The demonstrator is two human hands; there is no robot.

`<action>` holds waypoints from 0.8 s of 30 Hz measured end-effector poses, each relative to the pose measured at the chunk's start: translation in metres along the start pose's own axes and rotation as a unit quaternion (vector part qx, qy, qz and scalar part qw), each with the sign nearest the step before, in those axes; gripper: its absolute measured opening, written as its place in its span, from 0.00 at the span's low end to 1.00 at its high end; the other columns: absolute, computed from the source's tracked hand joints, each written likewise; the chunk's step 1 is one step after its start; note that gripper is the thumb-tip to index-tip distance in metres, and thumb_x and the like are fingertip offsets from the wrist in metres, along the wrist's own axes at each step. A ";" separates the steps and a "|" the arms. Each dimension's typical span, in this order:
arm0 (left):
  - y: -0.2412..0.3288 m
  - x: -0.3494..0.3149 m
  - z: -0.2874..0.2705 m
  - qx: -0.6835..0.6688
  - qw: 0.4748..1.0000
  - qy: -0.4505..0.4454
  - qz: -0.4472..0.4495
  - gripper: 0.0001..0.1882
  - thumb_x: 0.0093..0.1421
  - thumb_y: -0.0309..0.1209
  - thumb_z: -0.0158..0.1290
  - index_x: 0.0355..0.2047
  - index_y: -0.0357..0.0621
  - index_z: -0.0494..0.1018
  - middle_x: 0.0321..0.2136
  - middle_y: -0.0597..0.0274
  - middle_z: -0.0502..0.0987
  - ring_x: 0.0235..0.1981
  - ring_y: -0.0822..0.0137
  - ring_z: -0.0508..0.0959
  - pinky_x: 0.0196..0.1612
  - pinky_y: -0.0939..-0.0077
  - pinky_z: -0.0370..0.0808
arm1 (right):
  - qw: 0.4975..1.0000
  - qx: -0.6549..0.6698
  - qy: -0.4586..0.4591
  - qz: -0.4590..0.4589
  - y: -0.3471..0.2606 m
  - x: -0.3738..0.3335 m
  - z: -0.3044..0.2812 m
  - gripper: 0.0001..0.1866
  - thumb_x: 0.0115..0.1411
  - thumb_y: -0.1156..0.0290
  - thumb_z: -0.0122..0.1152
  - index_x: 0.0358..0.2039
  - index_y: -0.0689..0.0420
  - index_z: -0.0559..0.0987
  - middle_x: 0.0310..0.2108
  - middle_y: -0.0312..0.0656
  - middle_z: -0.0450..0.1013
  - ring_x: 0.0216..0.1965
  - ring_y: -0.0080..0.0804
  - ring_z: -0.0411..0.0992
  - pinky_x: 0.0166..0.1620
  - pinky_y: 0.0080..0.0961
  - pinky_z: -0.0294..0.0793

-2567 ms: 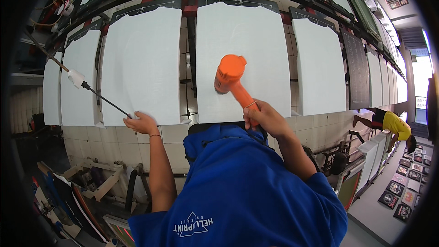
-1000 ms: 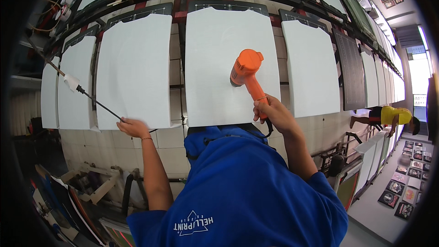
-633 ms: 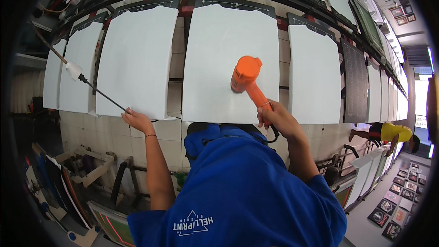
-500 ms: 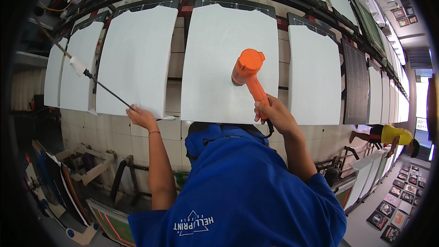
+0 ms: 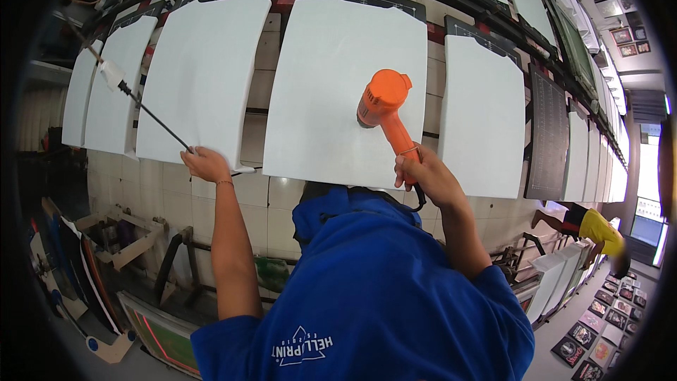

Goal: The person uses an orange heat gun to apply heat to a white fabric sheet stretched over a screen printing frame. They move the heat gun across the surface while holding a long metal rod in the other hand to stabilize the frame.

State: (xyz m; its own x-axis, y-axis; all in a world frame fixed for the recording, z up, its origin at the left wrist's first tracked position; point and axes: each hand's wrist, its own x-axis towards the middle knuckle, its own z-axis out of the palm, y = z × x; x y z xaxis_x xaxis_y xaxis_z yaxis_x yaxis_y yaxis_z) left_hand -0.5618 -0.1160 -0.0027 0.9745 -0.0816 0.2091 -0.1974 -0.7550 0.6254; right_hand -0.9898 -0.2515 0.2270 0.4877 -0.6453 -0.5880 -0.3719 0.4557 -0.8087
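Observation:
An orange heat gun is in my right hand, whose fingers wrap round its handle. Its dark nozzle points down at the white-covered board in front of me; I cannot tell how close it is. Out to the left, my left hand grips a black power cord. The cord stretches up and left from my fingers to a white connector. Beyond the cord lies another white-covered board, its near edge close to my left hand. Part of the cord runs behind my waist and is hidden.
More white-covered boards line the row on both sides, with one bare dark board at right. Frames and racks stand behind me at left. A person in a yellow shirt is at far right.
My view has turned slightly, so the boards look tilted. My left hand with the cord sits farther left and higher. The heat gun has barely moved in view; the person in yellow has shifted.

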 end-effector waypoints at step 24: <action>-0.003 -0.001 0.002 0.018 1.000 0.012 -0.010 0.29 0.66 0.35 0.42 0.63 0.30 0.57 0.58 0.51 0.68 0.58 0.50 0.68 0.63 0.57 0.60 | 1.000 0.005 0.005 0.020 0.007 -0.025 -0.018 0.15 0.63 0.63 0.55 0.41 0.63 0.70 0.26 0.35 0.71 0.26 0.21 0.72 0.29 0.20 0.70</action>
State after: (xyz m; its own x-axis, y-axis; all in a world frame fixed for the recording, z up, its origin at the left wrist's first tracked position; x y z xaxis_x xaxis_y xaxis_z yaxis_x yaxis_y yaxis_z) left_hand -0.5619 -0.1156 -0.0063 0.9753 -0.0511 0.2151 -0.1737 -0.7791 0.6024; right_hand -1.0191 -0.2428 0.2363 0.4645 -0.6334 -0.6190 -0.3826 0.4868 -0.7853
